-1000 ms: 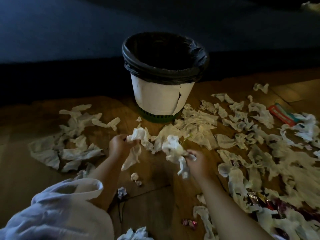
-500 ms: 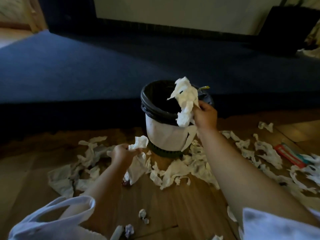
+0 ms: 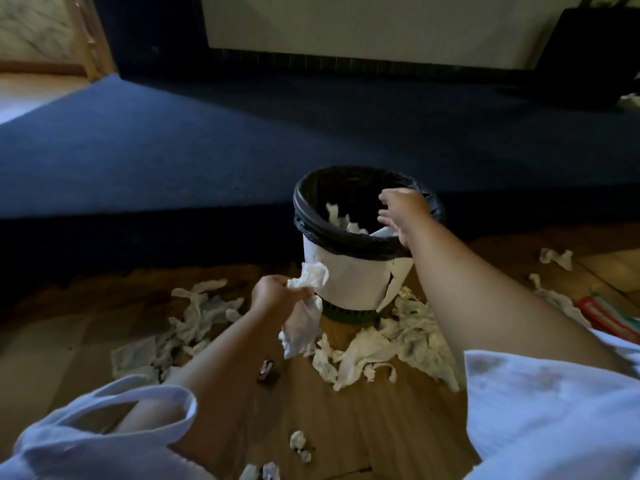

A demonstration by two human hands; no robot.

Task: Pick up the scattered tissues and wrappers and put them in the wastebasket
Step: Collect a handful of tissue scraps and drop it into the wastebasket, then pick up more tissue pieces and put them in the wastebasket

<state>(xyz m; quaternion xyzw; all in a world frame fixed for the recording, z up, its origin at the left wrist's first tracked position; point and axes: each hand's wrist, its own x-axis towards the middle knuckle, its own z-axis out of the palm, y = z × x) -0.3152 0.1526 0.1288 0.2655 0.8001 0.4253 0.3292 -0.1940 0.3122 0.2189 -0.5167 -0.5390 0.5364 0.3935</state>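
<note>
We look down at a wooden floor (image 3: pixel 346 410) where the wastebasket (image 3: pixel 346 275) stands upright amid the litter, its mouth open for drops; some tissues (image 3: pixel 341 218) lie inside. Scattered tissues (image 3: pixel 381 344) ring its base. The right hand (image 3: pixel 403 213) hangs over the rim, fingers spread, empty. The left hand (image 3: pixel 273 294) clenches a tissue (image 3: pixel 304 323) beside the basket wall, likely next in. A small wrapper (image 3: pixel 266 370) lies nearby.
</note>
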